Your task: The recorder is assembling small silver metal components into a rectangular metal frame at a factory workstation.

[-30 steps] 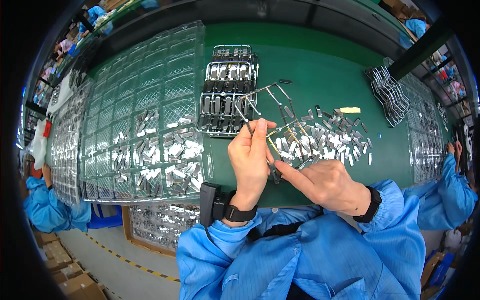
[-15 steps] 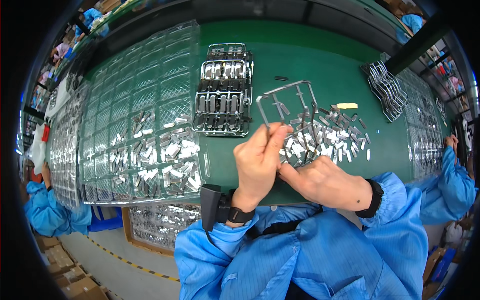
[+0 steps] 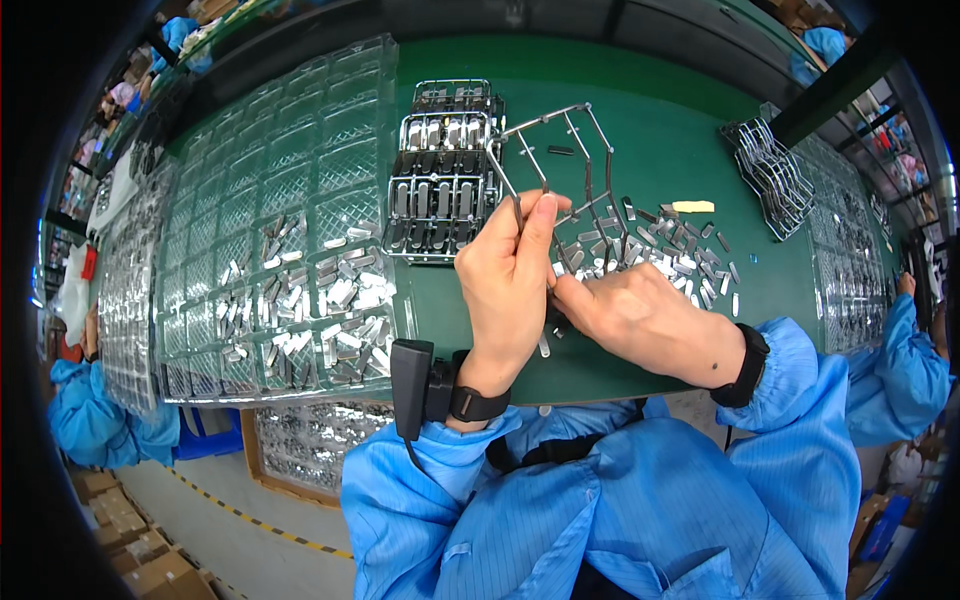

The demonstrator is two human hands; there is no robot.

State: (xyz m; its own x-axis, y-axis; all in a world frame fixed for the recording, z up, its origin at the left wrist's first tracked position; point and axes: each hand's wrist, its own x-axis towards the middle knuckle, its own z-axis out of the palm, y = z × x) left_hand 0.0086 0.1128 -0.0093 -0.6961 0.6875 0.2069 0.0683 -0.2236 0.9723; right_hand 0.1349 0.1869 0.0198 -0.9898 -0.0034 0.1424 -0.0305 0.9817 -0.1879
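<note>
A thin grey metallic-looking sprue frame (image 3: 609,150) is held tilted above the table, its far end raised. My left hand (image 3: 508,290) is closed on its left side, thumb and fingers pinching the bar. My right hand (image 3: 655,325) is closed at the frame's near end, its fingertips close to the left hand; what exactly lies between them is hidden. Below and beyond the hands lies a pile of small silver oblong pieces (image 3: 685,250), partly covered by the hands. One dark oblong piece (image 3: 560,150) lies apart, farther back on the green table.
Left of my hands stands a stack of frames filled with oblong pieces (image 3: 436,200). Farther left, a clear compartment tray (image 3: 300,130) bears many loose pieces. A stack of bare frames (image 3: 770,180) leans at the right, and a yellow scrap (image 3: 693,207) lies near the pile. Co-workers sit at both sides.
The sprue frame has tipped up and its far end has shifted away and slightly left. Both hands keep hold, moving only a little.
</note>
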